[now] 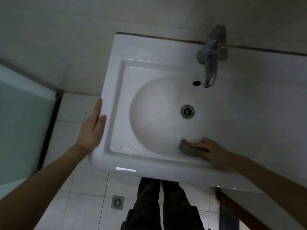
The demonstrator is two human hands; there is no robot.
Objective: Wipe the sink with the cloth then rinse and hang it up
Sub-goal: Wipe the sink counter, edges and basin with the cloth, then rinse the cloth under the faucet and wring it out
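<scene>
Right hand (211, 151) presses cloth (187, 147) flat on sink (116, 90) rim.

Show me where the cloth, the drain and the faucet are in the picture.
cloth (187, 147): head view, on the grey part showing left of the fingers.
drain (187, 111): head view, on the metal ring's middle.
faucet (211, 63): head view, on the spout's middle.

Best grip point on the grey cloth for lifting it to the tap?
Probably the bunched free end of the cloth, which sticks out past the right hand's fingertips on the near wall of the sink. Come from above, pinching it; the rest lies flat under that hand. The left hand rests open on the rim.
</scene>
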